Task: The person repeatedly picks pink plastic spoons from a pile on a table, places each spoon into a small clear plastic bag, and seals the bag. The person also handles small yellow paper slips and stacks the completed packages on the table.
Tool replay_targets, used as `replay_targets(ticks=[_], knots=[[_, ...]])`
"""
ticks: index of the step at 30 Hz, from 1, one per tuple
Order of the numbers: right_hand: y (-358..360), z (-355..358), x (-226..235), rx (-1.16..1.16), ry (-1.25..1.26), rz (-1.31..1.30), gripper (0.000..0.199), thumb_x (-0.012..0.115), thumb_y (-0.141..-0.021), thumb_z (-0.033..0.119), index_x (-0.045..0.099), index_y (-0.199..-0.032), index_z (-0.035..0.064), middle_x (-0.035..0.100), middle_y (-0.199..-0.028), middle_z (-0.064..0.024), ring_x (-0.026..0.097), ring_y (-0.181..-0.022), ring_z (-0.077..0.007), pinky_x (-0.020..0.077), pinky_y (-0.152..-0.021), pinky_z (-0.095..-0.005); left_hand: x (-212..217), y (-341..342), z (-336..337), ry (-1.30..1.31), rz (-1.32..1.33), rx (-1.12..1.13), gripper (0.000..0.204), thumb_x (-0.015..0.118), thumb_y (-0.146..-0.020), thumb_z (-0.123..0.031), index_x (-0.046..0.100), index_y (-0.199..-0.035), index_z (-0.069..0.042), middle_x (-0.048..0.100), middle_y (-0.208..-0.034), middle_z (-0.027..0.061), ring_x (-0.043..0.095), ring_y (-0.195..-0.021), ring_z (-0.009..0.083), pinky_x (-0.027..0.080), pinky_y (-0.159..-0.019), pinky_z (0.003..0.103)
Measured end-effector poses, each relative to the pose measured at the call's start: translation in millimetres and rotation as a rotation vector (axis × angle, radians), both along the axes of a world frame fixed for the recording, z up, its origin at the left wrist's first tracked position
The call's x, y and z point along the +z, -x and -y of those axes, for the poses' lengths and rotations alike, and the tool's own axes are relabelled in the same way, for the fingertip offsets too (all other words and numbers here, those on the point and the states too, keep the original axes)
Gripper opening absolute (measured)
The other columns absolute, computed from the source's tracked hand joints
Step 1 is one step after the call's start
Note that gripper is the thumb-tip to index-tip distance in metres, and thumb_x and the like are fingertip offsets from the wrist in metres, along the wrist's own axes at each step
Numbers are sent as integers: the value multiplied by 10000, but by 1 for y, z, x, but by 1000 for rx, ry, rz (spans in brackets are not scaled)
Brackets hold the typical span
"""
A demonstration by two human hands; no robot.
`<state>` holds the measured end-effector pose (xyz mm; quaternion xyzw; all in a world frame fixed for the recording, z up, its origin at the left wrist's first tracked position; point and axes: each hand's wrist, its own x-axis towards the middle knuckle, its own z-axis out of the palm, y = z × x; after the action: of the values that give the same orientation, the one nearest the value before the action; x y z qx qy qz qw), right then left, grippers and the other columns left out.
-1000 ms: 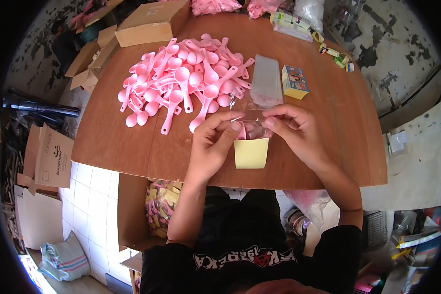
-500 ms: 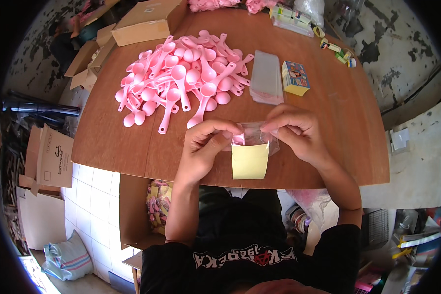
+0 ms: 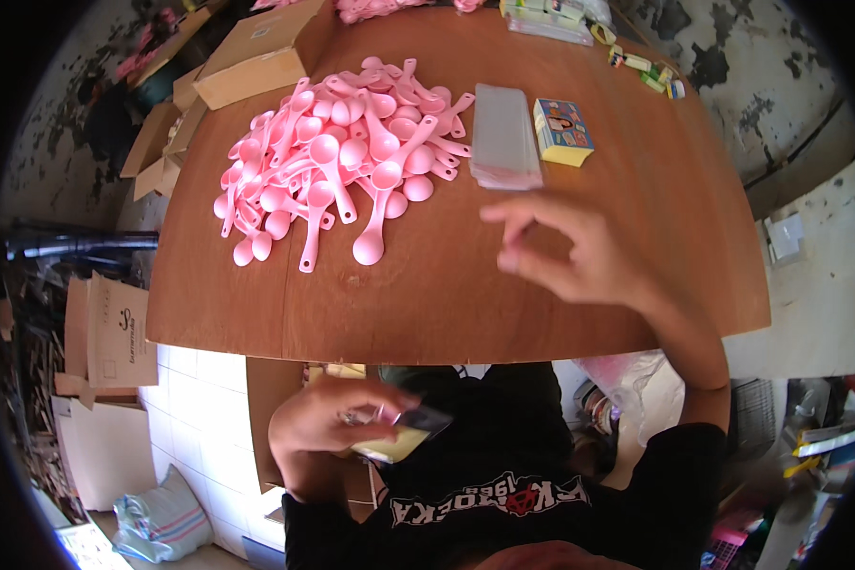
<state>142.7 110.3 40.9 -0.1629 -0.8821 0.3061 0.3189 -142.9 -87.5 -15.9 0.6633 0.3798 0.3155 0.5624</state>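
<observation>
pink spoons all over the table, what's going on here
A person sits at a round wooden table with a heap of pink spoons on it. The left hand is down below the table edge, holding a small clear bag with a yellow card. The right hand is open over the table, close to a stack of clear bags beside a small colourful box.

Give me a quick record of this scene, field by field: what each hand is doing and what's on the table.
Left hand: below the table edge, holding a small clear packet with a yellow card
Right hand: raised over the table, fingers spread, holding nothing
Nearest to right hand: stack of clear sleeves
Beside the stack: small colourful box
Table centre-left: heap of pink spoons
Far left corner: cardboard box
</observation>
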Motion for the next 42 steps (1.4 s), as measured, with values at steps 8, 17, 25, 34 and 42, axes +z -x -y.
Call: replay_targets(ticks=[8,17,25,34,42], knots=[[4,-100,-48,-475,-459,236,147,669,-838,174,731,-833,40,685,-805,-120,645,-792,-296,507,-735,-423,-144,79,94,317,-1368,287,598,828,-754,-275,586,-1239,-22,672,-1136,174,676,-1033,273,551,-801,370],[8,-102,-70,-625,-472,428,162,669,-825,206,733,-766,69,678,-763,-101,618,-815,-302,433,-791,-462,42,-26,-8,-103,-296,-354,356,671,-917,-198,583,-1221,-37,710,-958,128,708,-761,273,569,-640,335],[15,-81,-51,-663,-587,248,126,658,-819,166,723,-742,91,673,-767,-94,618,-813,-298,408,-750,-476,83,-27,-163,-546,-665,145,386,605,-834,36,572,-1216,-13,652,-1104,136,663,-924,282,510,-790,379],[-20,-51,-16,-327,-103,91,139,652,-880,140,713,-897,17,675,-858,-154,637,-763,-327,501,-709,-429,26,-47,-173,-436,-111,147,94,709,-884,-22,697,-969,17,718,-901,57,660,-807,110,532,-741,263],[-53,-109,-50,-583,-661,239,166,634,-891,97,701,-1010,1,695,-994,-157,656,-887,-347,525,-803,-402,25,-35,-130,-94,194,510,275,704,-906,-62,650,-1164,19,710,-1002,59,643,-862,74,518,-761,227]])
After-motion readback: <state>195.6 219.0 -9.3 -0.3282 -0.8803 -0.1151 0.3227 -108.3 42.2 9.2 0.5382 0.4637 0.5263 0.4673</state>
